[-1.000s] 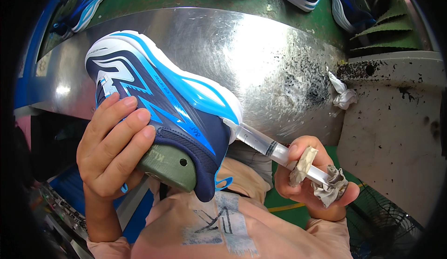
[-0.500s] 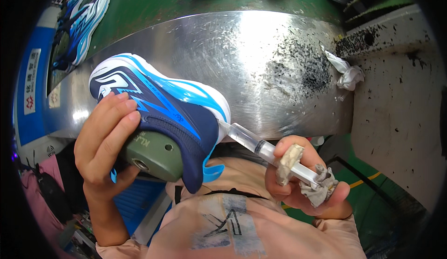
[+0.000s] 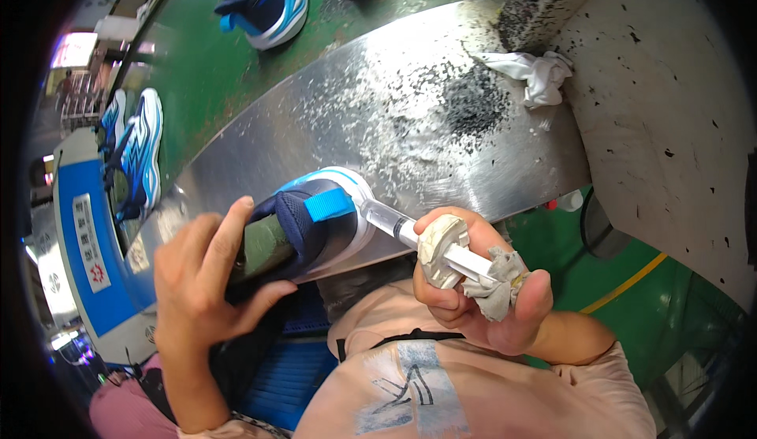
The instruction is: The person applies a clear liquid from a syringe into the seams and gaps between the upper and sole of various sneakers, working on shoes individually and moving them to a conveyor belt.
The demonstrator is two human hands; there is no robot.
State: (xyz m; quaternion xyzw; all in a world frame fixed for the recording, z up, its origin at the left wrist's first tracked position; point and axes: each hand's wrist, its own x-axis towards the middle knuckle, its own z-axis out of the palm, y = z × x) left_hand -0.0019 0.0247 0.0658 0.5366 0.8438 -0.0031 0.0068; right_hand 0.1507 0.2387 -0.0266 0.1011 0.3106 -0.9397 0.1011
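Note:
A navy and bright-blue sports shoe (image 3: 327, 230) with a white sole sits at the near side of the metal plate, its blue heel tab turned up. A dark green shoe last (image 3: 268, 246) fills its opening. My left hand (image 3: 201, 273) is around the shoe's left side, fingers beyond it and thumb on the near side; the shoe's toe is hidden. In my right hand (image 3: 481, 281) is a clear plastic syringe (image 3: 386, 216), its flange and plunger end wrapped in whitish padding. The syringe's front end meets the sole edge at the heel; its very tip is hard to make out.
The curved metal plate (image 3: 260, 147) bears black specks and a dark smear. A crumpled white cloth (image 3: 540, 76) lies beside a stained pale panel (image 3: 654, 123). More shoes (image 3: 142, 155) stand on the green surface (image 3: 189, 60) at the far side and left.
The shoe has turned so its heel and tab now face up toward me. The syringe stays against the sole edge. My view has swung rightward, and my left fingers have shifted along the shoe.

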